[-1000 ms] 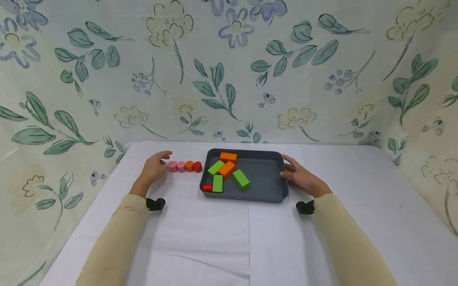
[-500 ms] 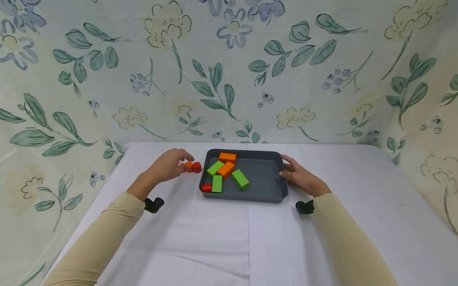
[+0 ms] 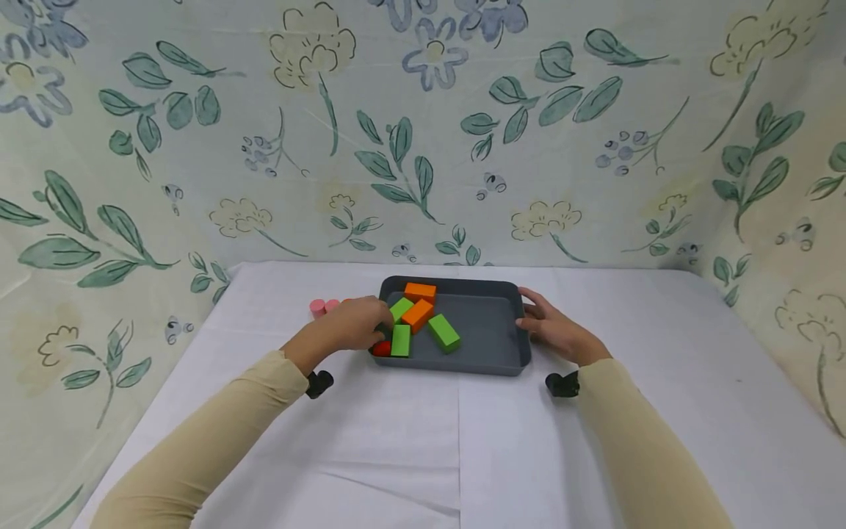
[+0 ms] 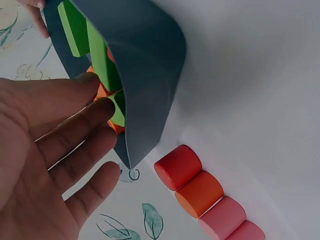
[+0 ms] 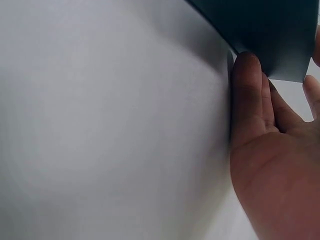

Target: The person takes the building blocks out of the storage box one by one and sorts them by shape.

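My left hand reaches over the left wall of a dark grey tray. In the left wrist view its fingers are spread and nearly straight, tips overlapping green blocks, nothing gripped. Beside the tray stands a row of short cylinders: red, orange and two pink. A red cylinder lies in the tray's near-left corner. My right hand rests against the tray's right wall, fingers extended; the right wrist view has its fingers right at the outer wall.
Inside the tray are orange blocks and several green blocks, mostly toward its left side. A white cloth covers the table, and a floral curtain hangs behind it. The left hand hides part of the cylinder row in the head view.
My left hand has moved right, from the left end of the cylinder row, across it and over the tray's left wall. The right hand has stayed at the tray's right side.
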`<state>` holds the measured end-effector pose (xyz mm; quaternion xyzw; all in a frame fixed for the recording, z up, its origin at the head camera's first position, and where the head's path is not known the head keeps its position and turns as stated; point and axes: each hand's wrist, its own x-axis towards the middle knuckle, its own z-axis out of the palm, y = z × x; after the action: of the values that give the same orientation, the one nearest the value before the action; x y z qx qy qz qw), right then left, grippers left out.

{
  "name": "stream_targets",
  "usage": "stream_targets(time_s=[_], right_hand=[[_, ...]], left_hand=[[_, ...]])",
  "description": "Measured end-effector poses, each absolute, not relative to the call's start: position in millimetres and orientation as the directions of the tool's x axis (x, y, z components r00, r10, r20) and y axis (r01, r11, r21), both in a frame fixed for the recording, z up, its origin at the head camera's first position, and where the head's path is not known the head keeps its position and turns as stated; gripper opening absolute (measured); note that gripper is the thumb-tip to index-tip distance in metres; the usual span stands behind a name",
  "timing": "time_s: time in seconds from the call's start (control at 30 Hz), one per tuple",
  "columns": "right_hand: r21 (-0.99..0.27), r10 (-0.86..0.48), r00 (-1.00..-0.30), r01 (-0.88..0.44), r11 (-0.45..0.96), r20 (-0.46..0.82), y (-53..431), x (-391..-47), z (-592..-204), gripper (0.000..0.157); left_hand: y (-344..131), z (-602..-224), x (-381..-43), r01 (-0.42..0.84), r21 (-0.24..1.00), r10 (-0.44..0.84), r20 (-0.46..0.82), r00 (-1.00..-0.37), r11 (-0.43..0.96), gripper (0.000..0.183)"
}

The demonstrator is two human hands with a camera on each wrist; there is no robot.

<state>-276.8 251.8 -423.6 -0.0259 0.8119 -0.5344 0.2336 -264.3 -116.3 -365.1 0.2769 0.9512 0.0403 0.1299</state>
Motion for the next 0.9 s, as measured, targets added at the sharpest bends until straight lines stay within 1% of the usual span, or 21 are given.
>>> stream_targets(time_s=[0.17, 0.4, 0.47, 0.63, 0.9], right_hand=[[-0.881, -0.288, -0.892, 0.208, 0.424, -0.349, 251.0, -276.2, -422.9, 0.081], [-0.882, -0.291, -0.89, 0.211, 0.423, -0.352, 249.9, -275.0, -421.7, 0.082], [-0.884, -0.29, -0.891, 0.213, 0.416, -0.351, 250.2, -274.8, -422.5, 0.082], [-0.889, -0.296, -0.891, 0.208, 0.408, -0.345, 250.3, -274.9, -423.1, 0.082], [-0.889, -0.298, -0.888, 0.215, 0.403, -0.35, 250.3, -275.7, -422.6, 0.082]], left_hand=[[-109.2, -368.1, -265.7, 0.504, 0.113, 0.514, -0.276, -0.812, 0.857, 0.024], [-103.6, -369.2, -265.6, 0.462, 0.058, 0.458, -0.295, -0.839, 0.885, 0.027], [-102.3, -371.5, -265.4, 0.465, 0.026, 0.451, -0.297, -0.842, 0.885, 0.024], [-99.9, -380.9, -263.6, 0.5, -0.039, 0.47, -0.283, -0.836, 0.865, 0.019], [-99.9, -389.8, -264.6, 0.532, -0.03, 0.508, -0.253, -0.823, 0.846, 0.023]])
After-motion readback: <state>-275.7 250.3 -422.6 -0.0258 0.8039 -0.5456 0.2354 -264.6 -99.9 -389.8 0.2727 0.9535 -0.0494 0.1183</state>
